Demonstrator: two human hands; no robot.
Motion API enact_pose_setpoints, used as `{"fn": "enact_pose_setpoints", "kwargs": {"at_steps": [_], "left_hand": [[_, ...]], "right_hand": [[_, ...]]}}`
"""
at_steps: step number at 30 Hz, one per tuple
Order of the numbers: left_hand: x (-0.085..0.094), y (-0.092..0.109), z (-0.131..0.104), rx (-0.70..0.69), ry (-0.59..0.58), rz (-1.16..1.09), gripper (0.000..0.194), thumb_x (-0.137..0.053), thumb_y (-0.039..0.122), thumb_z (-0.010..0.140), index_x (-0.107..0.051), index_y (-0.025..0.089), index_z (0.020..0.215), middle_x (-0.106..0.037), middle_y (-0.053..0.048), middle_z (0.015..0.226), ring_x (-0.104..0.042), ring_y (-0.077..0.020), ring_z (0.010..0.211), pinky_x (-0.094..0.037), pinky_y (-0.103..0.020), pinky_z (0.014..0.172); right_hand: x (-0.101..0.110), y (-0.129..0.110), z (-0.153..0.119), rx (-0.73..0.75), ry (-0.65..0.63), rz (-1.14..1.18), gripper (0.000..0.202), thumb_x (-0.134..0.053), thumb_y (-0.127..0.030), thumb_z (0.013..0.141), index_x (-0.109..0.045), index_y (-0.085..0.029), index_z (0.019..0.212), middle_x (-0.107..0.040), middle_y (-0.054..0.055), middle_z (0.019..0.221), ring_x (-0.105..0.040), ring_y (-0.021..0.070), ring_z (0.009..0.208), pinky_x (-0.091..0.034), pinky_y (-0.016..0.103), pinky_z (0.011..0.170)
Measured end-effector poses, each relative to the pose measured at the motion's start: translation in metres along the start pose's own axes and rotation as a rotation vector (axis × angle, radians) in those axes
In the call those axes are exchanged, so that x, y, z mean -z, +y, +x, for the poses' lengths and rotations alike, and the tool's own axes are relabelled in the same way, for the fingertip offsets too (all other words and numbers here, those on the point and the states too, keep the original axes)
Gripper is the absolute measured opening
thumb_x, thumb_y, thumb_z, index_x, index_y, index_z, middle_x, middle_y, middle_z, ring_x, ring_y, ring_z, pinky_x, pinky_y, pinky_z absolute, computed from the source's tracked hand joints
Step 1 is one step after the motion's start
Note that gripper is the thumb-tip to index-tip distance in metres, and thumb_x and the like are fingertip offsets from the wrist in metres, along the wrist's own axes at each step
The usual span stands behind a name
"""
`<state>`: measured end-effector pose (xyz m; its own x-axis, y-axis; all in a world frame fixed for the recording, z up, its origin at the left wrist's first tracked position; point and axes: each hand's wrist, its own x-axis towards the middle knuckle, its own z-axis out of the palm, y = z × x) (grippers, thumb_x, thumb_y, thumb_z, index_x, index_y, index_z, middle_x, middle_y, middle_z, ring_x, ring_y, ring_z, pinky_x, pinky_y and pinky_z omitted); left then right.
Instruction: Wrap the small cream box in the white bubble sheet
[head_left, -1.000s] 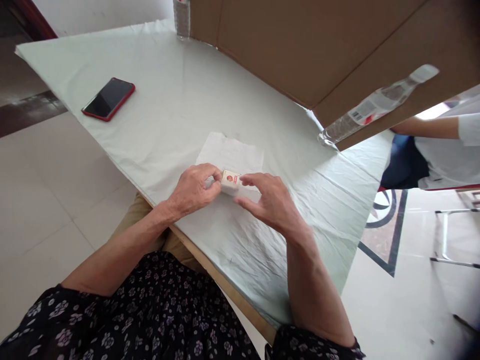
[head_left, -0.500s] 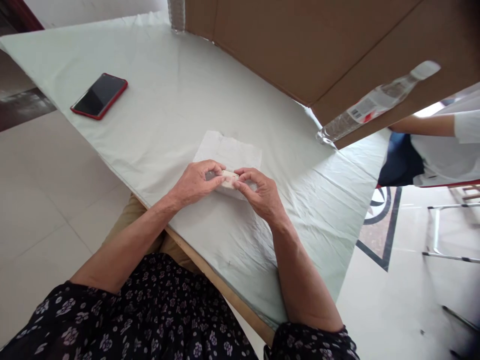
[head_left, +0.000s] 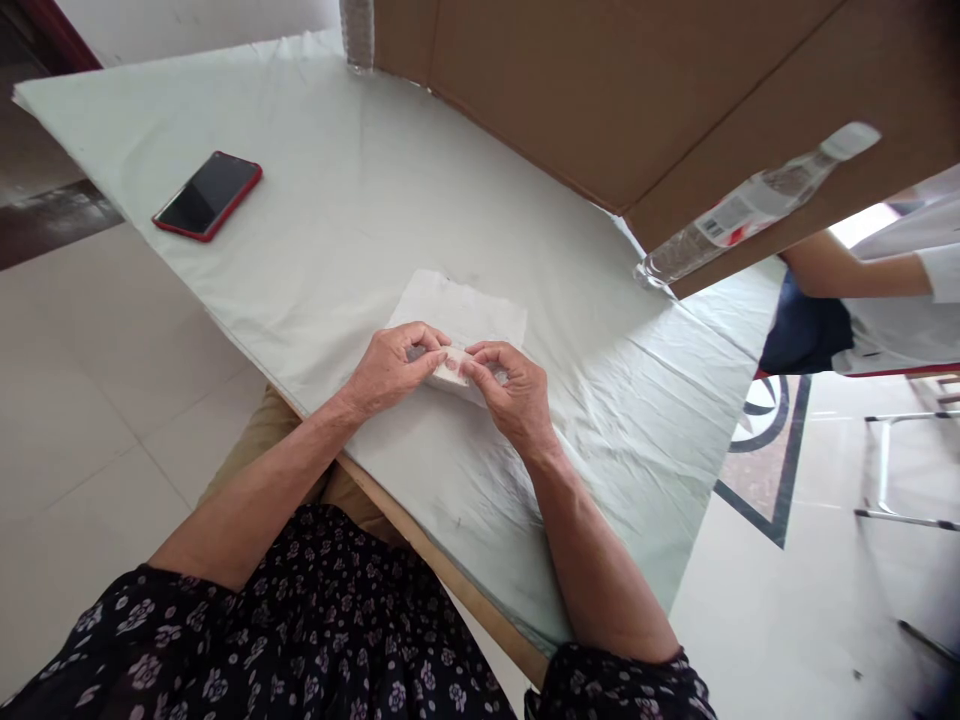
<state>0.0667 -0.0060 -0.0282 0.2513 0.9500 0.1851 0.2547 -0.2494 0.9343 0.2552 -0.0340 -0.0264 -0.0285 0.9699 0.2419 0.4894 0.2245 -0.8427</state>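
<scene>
Pinched between the fingertips of both hands is a small pale, rounded piece (head_left: 452, 367) with a pinkish patch in its middle; I cannot make out its kind. My left hand (head_left: 396, 366) grips its left end with thumb and forefinger. On its right end, the thumb and fingers of my right hand (head_left: 512, 386) are closed. Under and behind the hands lies a white sheet (head_left: 465, 310), like paper or thin cloth, on the table. The fingers cover part of the piece.
A phone in a red case (head_left: 208, 196) lies at the left on the pale green tablecloth (head_left: 315, 200). A cardboard panel (head_left: 555, 90) stands at the back, with a clear plastic bottle (head_left: 757, 205) against it. Beyond it, a person's arm (head_left: 862, 272) shows at the right.
The held piece has turned between my fingers; its pinkish patch shows more clearly and the reddish marks no longer show. The other person's arm has shifted. The view has moved slightly.
</scene>
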Motion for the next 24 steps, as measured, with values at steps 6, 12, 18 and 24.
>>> {"fn": "enact_pose_setpoints", "kwargs": {"at_steps": [6,12,18,24], "left_hand": [[-0.003,-0.003,0.002,0.006,0.012,-0.004,0.015,-0.061,0.03,0.081,-0.064,0.018,0.072,-0.077,-0.007,0.095,-0.07,-0.0191,0.09,-0.05,-0.03,0.079],[0.0,-0.001,0.007,0.055,-0.037,0.035,0.013,-0.062,0.03,0.078,-0.065,0.018,0.072,-0.077,-0.005,0.091,-0.067,-0.0176,0.084,-0.049,-0.029,0.076],[0.004,0.003,0.012,0.105,-0.08,0.087,0.014,-0.063,0.031,0.076,-0.068,0.018,0.074,-0.076,-0.003,0.085,-0.064,-0.017,0.078,-0.048,-0.029,0.072],[0.003,0.007,0.016,0.112,-0.117,0.086,0.015,-0.063,0.031,0.077,-0.068,0.017,0.074,-0.073,-0.002,0.079,-0.062,-0.0163,0.075,-0.047,-0.028,0.069]], "right_hand": [[-0.002,0.001,0.0,-0.013,0.013,0.004,0.015,-0.065,-0.033,0.085,-0.065,-0.023,0.074,-0.076,0.002,0.086,-0.067,0.0166,0.078,-0.05,0.03,0.078],[0.002,0.009,0.004,-0.049,-0.017,-0.033,0.012,-0.064,-0.034,0.085,-0.064,-0.023,0.08,-0.072,0.0,0.078,-0.064,0.0163,0.074,-0.049,0.03,0.075],[0.018,0.0,0.003,0.084,0.122,-0.286,0.01,-0.061,-0.025,0.087,-0.067,-0.024,0.095,-0.075,0.006,0.104,-0.066,0.0247,0.1,-0.047,0.042,0.092],[0.016,-0.034,-0.009,0.347,0.012,-0.55,0.013,-0.058,-0.022,0.097,-0.07,-0.025,0.097,-0.077,0.004,0.103,-0.067,0.0232,0.099,-0.039,0.04,0.092]]}}
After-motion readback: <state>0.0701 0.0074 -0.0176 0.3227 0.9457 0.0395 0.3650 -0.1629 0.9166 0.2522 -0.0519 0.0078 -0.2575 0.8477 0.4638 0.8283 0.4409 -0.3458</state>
